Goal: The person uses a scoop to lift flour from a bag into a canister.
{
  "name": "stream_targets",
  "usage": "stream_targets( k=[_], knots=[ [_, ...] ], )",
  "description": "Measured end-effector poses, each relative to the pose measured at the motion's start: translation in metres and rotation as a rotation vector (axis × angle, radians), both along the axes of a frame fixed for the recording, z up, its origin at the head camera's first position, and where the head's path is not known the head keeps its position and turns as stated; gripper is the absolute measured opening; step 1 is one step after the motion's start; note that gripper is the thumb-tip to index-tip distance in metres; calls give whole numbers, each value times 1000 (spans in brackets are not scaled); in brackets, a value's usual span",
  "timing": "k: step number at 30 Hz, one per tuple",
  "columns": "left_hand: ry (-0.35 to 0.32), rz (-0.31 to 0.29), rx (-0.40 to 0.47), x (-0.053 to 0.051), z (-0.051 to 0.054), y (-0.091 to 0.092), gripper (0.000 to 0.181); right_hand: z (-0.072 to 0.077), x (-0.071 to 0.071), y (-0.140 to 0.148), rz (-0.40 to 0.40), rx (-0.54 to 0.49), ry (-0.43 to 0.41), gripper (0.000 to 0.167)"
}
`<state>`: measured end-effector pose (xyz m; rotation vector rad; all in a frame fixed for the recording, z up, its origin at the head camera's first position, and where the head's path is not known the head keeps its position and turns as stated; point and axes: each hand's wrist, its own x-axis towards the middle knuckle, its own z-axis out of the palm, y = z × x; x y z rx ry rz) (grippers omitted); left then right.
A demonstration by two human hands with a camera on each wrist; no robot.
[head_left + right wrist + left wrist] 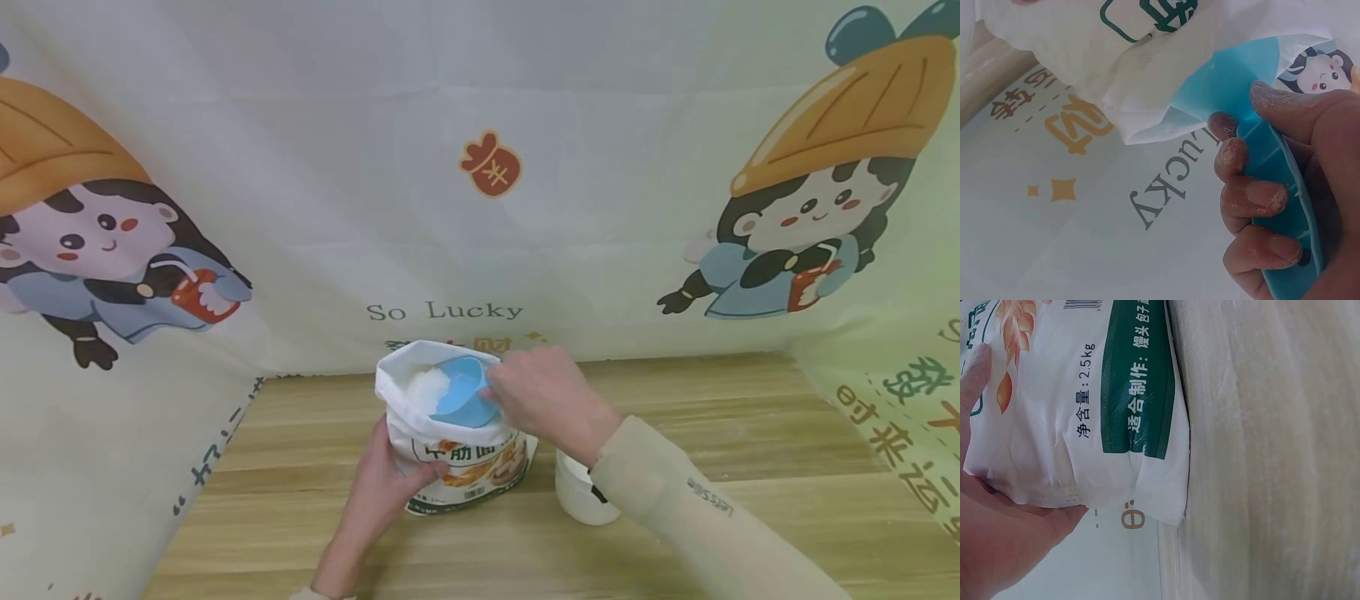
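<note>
In the head view, the blue scoop [467, 400] is located in the open mouth of the white bag [465, 471], beside white powder [426, 390]. The long axis of the scoop is laid roughly crosswise, with its bowl directed left and its handle directed right. The bag is stood on the wooden table [270, 492], with its mouth turned upward and its printed face toward the viewer. The right hand [551, 396] is held knuckles up, its forearm entered from the lower right in a pale sleeve [675, 483]. A white container [585, 500] is partly covered by that forearm. The left hand [382, 479] is placed at the bag's left side, thumb across the front. In the left wrist view, the bag is gripped between the thumb on the printed face and the fingers, largely hidden, beneath it; its base edge is set against the table. In the right wrist view, the handle [1291, 215] is enclosed by curled fingers marked with white residue, the thumb being pressed along its edge; its axis is slanted from lower right toward the bag mouth.
</note>
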<state>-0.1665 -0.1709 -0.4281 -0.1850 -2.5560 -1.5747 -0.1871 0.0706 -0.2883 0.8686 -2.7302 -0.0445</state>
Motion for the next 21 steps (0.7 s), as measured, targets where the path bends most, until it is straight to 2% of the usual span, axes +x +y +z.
stream_targets(
  k=[10,21],
  knots=[
    [13,-20,24,-1,-2,-2,97,-14,-4,0,2,-73,-50,28],
    [28,-9,-7,0,-4,-2,99,-35,-9,11,72,-174,53,25]
  ],
)
